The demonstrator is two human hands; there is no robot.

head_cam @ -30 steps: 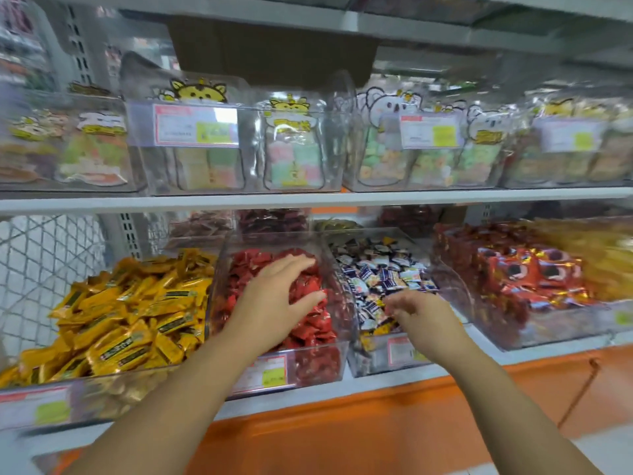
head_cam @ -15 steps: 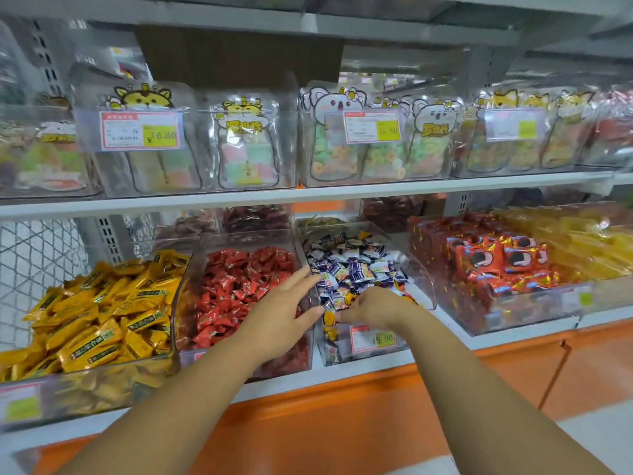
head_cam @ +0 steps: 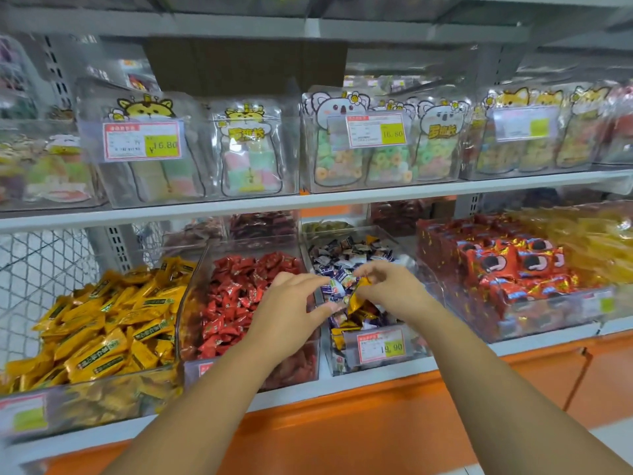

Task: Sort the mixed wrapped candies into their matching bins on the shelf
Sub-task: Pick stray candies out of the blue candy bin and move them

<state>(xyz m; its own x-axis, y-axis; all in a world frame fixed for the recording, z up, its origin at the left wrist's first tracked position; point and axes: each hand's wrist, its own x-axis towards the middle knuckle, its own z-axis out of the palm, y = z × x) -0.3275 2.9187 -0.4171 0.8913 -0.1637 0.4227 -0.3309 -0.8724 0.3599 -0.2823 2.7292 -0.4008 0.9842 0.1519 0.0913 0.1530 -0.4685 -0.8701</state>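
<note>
Three clear bins stand side by side on the lower shelf: yellow-wrapped candies on the left, red-wrapped candies in the middle, mixed blue, white and yellow candies to their right. My right hand pinches a yellow-orange wrapped candy just above the mixed bin. My left hand hovers over the wall between the red and mixed bins, fingers spread, fingertips close to that candy.
A bin of red foil packs and a bin of yellow packs stand to the right. An upper shelf with clear boxes of bagged sweets overhangs the bins. Below runs an orange cabinet front.
My right hand has lifted a yellow-orange candy out of the mixed bin. My left hand has moved right from the red bin toward that candy.
</note>
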